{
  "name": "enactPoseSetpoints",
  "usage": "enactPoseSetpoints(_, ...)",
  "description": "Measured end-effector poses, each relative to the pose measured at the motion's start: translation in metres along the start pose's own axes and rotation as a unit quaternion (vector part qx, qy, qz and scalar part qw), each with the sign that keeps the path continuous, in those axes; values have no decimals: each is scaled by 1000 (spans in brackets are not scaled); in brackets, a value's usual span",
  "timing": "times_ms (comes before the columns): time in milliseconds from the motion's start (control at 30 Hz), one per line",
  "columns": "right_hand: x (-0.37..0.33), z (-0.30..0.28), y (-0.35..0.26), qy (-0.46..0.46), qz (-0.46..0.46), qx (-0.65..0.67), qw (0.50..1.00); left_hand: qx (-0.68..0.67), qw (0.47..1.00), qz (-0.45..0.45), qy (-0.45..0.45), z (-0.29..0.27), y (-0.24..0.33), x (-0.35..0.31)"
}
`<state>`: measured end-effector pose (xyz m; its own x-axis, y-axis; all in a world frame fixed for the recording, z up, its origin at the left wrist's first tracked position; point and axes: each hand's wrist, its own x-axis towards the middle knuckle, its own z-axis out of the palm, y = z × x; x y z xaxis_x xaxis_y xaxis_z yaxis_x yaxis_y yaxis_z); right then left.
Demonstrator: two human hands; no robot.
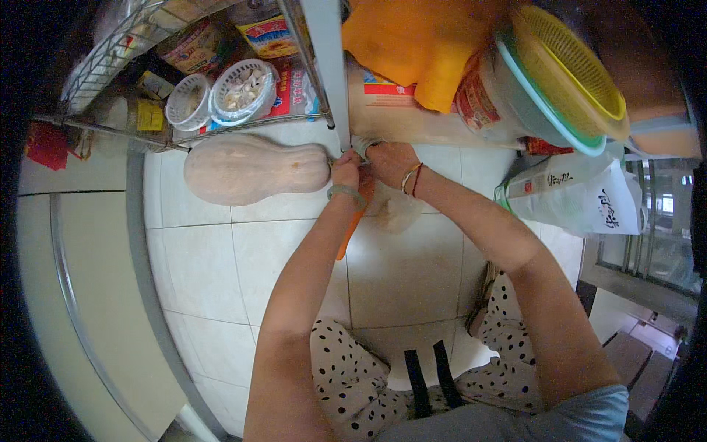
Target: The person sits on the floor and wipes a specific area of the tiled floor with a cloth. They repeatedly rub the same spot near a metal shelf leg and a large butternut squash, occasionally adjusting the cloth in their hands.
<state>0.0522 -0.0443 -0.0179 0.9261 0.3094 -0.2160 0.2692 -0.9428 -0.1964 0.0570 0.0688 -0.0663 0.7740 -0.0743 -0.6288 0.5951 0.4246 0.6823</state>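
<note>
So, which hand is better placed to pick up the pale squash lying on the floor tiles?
Probably the left. The left hand is right beside the squash, near its stem end, while the right hand sits farther away, on the far side of the left hand, at the clear bag.

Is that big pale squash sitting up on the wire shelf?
No, the long pale tan squash lies on the white tiled floor, below the wire shelf and beside the person's left hand.

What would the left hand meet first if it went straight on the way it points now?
Probably the white upright post of the wire shelf: the left hand points up-picture, right at its foot. Depth is unclear, so contact may already exist.
</note>
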Motion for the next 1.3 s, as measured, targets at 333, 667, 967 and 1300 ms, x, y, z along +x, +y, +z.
enactPoseSetpoints(333, -25, -17, 36, 27, 8, -18, 999, 66, 996, -40, 49, 10, 9, 2)
enactPoseSetpoints(667, 2, 7, 18, 38, -26, 18, 999, -69, 993, 9, 93, 21, -21, 24)
enactPoseSetpoints(967, 21, 5, 13, 92, -48, -4, 995, -135, 981, -46, 131, 25, -5, 17)
enactPoseSetpoints(1300, 19, -14, 19, 54, -20, -14, 998, -65, 996, -21, 54, 10, -10, 13)
